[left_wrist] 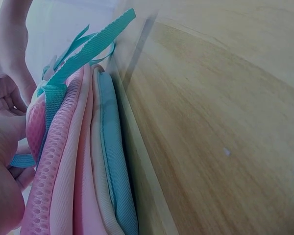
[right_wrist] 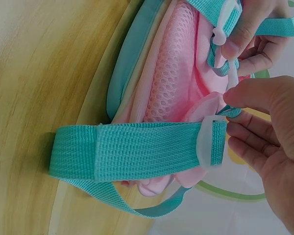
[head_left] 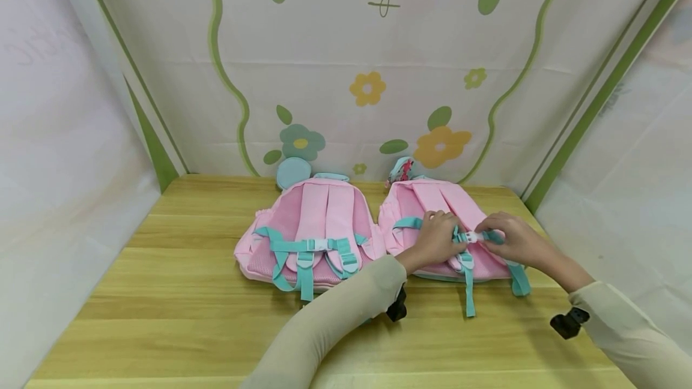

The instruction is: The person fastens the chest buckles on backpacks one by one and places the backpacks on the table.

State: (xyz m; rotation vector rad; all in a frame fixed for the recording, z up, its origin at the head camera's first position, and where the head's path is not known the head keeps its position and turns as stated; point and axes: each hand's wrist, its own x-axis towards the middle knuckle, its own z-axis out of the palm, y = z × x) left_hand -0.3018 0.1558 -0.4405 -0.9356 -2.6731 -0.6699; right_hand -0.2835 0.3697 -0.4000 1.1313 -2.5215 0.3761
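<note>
A pink backpack (head_left: 459, 194) with teal straps lies back-panel up on the right of the table. Over its shoulder straps, a white plastic buckle (head_left: 471, 237) sits on the teal chest strap, between both hands. My left hand (head_left: 437, 238) pinches the strap at the buckle's left side. From the other side, my right hand (head_left: 510, 236) pinches the buckle's right end between thumb and index finger. In the right wrist view the white buckle piece (right_wrist: 232, 76) spans the gap between the fingertips; whether its halves are fully locked I cannot tell.
A second pink backpack (head_left: 313, 209) lies to the left, touching the first, its white chest buckle (head_left: 321, 245) joined. Loose teal strap ends (head_left: 469, 299) hang toward the front of the wooden table (head_left: 178, 293). A flower-printed cloth (head_left: 324, 35) stands behind.
</note>
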